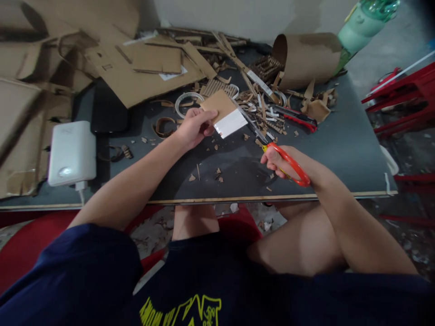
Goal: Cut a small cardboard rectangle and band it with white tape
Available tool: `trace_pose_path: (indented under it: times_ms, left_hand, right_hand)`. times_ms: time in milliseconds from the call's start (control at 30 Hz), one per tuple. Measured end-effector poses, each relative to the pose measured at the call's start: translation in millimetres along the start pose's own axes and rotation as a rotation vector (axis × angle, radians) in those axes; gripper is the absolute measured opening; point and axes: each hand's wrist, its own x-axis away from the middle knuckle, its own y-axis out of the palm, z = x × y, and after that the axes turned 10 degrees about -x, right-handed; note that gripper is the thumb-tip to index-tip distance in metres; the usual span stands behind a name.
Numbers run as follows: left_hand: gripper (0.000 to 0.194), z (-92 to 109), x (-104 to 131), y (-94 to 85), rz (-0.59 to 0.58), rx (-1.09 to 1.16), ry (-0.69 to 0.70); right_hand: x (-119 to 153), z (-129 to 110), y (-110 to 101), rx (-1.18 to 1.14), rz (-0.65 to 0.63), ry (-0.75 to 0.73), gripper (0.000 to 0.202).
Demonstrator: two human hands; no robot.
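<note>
My left hand (197,127) pinches a small cardboard piece (219,105) by its left edge, above the middle of the dark table. The piece is brown, with a white strip (231,123) along its lower right side. In my right hand (277,159) are scissors (292,166) with orange-red and yellow handles. Their blades point up and to the left and lie along the right edge of the cardboard piece. How far the blades are parted is hard to tell. Small cardboard scraps (218,172) are scattered on the table below.
Cardboard sheets (120,74) cover the back left. A white power bank (73,153) with a cable stands near a black phone-like object (109,108). Behind my hands are tape rings (186,103), a scrap pile, a red cutter (299,120), and a cardboard tube (309,59) around a green bottle (360,29).
</note>
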Motion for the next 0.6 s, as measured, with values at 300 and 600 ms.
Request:
trace_pose_path:
  times_ms: [300, 600]
  left_hand:
    - [0.038, -1, 2, 6.5, 0.040, -0.039, 0.019]
    - [0.044, -5, 2, 7.5, 0.046, -0.034, -0.004]
  right_hand:
    - [0, -3, 4, 0.115, 0.022, -0.015, 0.085]
    - [-6, 4, 11, 0.151, 0.113, 0.053, 0.080]
